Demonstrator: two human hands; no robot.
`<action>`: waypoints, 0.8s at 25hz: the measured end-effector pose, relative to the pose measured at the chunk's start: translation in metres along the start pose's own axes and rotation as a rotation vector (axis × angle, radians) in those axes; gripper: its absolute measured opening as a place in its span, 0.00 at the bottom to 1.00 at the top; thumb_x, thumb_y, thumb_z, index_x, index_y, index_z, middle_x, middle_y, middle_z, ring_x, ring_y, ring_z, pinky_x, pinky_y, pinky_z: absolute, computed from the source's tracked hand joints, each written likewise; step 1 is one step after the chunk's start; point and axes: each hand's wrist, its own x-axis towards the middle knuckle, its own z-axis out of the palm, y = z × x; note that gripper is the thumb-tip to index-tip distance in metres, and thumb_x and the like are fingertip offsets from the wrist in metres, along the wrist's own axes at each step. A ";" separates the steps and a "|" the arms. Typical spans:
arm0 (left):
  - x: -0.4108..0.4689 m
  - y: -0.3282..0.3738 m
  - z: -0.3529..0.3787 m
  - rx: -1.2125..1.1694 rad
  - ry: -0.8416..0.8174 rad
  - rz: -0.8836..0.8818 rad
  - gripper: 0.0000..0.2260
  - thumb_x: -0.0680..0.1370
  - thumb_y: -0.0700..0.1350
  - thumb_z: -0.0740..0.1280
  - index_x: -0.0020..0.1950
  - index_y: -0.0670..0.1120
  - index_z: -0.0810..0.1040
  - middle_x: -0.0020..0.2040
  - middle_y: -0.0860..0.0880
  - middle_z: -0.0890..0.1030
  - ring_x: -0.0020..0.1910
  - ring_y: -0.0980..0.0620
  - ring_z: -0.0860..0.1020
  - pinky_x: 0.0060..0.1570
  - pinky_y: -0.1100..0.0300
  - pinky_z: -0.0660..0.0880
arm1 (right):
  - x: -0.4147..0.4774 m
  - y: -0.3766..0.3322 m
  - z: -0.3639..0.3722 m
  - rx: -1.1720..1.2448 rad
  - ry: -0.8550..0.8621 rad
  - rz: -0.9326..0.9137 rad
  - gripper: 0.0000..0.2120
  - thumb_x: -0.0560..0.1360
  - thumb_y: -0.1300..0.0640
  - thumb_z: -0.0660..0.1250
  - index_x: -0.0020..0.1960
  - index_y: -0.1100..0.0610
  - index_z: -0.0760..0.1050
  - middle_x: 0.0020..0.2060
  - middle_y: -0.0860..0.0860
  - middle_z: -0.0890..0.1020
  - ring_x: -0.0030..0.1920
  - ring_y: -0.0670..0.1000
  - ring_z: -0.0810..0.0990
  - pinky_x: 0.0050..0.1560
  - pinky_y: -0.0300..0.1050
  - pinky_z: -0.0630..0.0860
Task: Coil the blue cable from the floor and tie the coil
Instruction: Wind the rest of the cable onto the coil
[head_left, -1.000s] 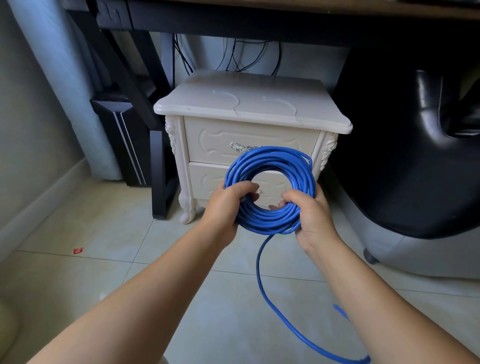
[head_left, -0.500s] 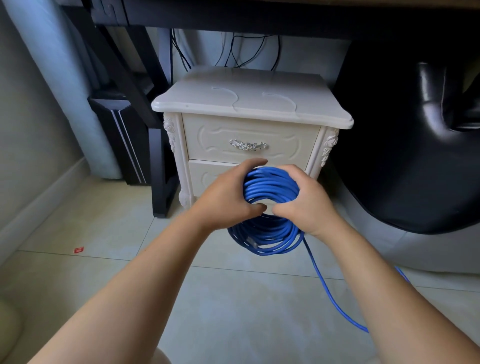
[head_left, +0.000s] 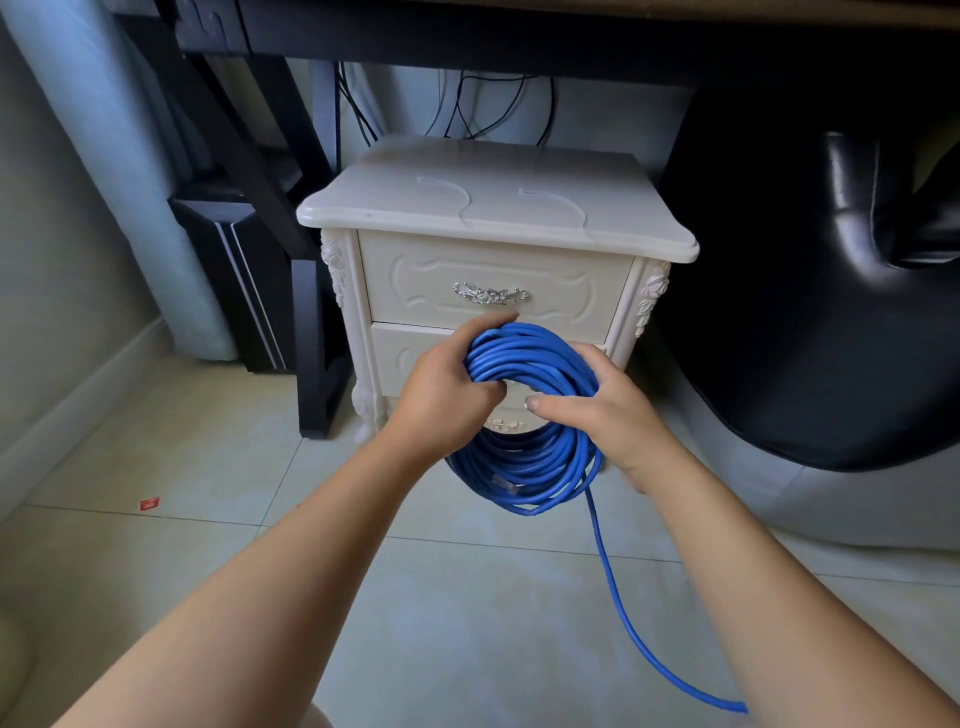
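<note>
The blue cable coil is being held upright before the white nightstand, its upper left arc being gripped by the left hand with curled fingers and its right side being clasped by the right hand. The loose tail is being trailed down from beneath the right hand and off rightward along the floor, so that hand is being judged the nearer for gathering it.

Flipped the blue cable coil over: up above both hands a second ago, hanging down below them now. Moved the left hand from the bottom of the ring to its top left, and the right hand to its top right. Uncovered the silver drawer handle. Swung the loose end over to the right side of the ring.
</note>
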 end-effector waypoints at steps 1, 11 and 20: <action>0.001 0.000 0.000 -0.046 0.019 -0.027 0.29 0.72 0.32 0.66 0.67 0.59 0.74 0.48 0.56 0.81 0.32 0.55 0.74 0.36 0.64 0.72 | 0.000 0.003 0.001 0.039 0.002 0.018 0.22 0.66 0.55 0.78 0.57 0.43 0.76 0.47 0.45 0.85 0.49 0.46 0.84 0.53 0.48 0.79; -0.003 0.002 0.011 -0.493 0.386 -0.314 0.19 0.73 0.33 0.65 0.57 0.53 0.78 0.39 0.53 0.78 0.37 0.52 0.75 0.40 0.60 0.72 | 0.004 0.018 0.026 0.517 0.200 0.151 0.15 0.71 0.65 0.72 0.56 0.58 0.77 0.43 0.57 0.83 0.46 0.57 0.84 0.54 0.61 0.81; -0.002 -0.003 -0.001 -0.500 0.068 -0.499 0.18 0.72 0.43 0.73 0.60 0.50 0.75 0.47 0.48 0.82 0.47 0.48 0.83 0.52 0.49 0.79 | 0.011 0.011 0.014 0.359 0.324 0.122 0.16 0.64 0.71 0.65 0.48 0.57 0.77 0.32 0.54 0.76 0.34 0.56 0.78 0.39 0.54 0.79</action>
